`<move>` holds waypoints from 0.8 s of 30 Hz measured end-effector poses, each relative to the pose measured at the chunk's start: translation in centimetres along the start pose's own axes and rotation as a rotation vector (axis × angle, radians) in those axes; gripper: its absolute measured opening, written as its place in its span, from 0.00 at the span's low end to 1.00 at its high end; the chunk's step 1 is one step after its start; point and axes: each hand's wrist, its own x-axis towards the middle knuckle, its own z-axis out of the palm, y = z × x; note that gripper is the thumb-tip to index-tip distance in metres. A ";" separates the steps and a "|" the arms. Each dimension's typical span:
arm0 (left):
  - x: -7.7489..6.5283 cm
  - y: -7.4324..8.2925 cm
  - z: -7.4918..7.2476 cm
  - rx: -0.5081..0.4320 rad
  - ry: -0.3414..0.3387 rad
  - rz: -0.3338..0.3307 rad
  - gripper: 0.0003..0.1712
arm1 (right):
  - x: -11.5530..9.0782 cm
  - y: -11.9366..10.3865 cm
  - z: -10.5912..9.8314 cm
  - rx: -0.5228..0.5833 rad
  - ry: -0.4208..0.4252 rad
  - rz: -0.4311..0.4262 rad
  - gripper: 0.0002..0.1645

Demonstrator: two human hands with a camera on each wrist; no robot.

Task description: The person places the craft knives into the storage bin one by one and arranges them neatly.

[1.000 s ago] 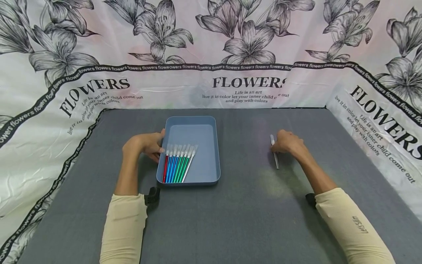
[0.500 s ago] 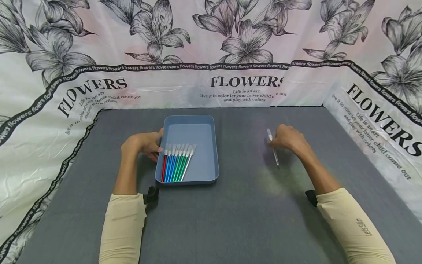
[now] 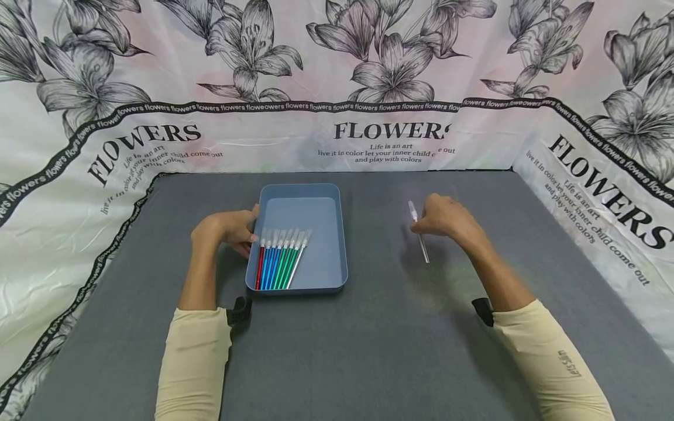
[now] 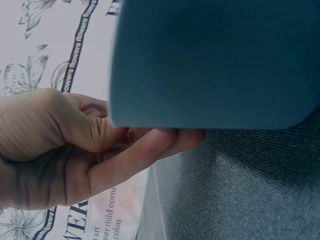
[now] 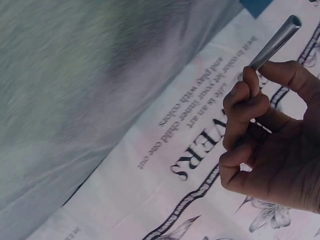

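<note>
In the head view, my left hand grips the left side of a shallow blue-grey tray. In the left wrist view, the tray wall covers part of the thumb and fingertips. Several slim craft knives with clear caps lie side by side in the tray's lower left: red, blue, green and silver. To the right of the tray, my right hand pinches another silver craft knife between thumb and fingers, its capped end pointing away. The right wrist view shows the plain end of its metal handle.
A dark grey cloth covers the table. White flower-printed sheets with lettering stand along its back and sides. A dark strap sits at the left wrist, another strap at the right.
My right hand has lifted the silver craft knife and moved it left toward the tray. The left hand keeps its hold on the tray, and the head view has shifted slightly.
</note>
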 end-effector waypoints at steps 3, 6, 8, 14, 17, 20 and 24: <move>0.0 0.0 -0.1 -0.007 -0.005 0.002 0.51 | 0.1 -0.8 0.2 0.024 -0.013 -0.037 0.22; -0.1 0.1 -0.1 -0.008 -0.011 0.005 0.51 | 0.1 -1.7 0.5 0.043 -0.021 -0.078 0.22; 0.0 0.1 -0.1 -0.010 -0.016 0.007 0.51 | 0.2 -2.3 0.7 0.051 -0.027 -0.096 0.23; 0.0 0.0 -0.1 -0.010 -0.029 0.008 0.52 | 0.6 -4.5 1.5 0.026 -0.043 -0.149 0.25; -0.1 0.0 -0.1 -0.009 -0.014 -0.007 0.52 | 0.9 -5.7 1.9 0.016 -0.061 -0.188 0.26; -0.1 0.0 -0.1 -0.006 -0.004 -0.005 0.52 | 1.1 -7.1 2.4 0.018 -0.081 -0.225 0.28; -0.3 0.0 0.0 -0.008 -0.006 -0.002 0.52 | 1.4 -9.1 3.2 0.024 -0.122 -0.256 0.28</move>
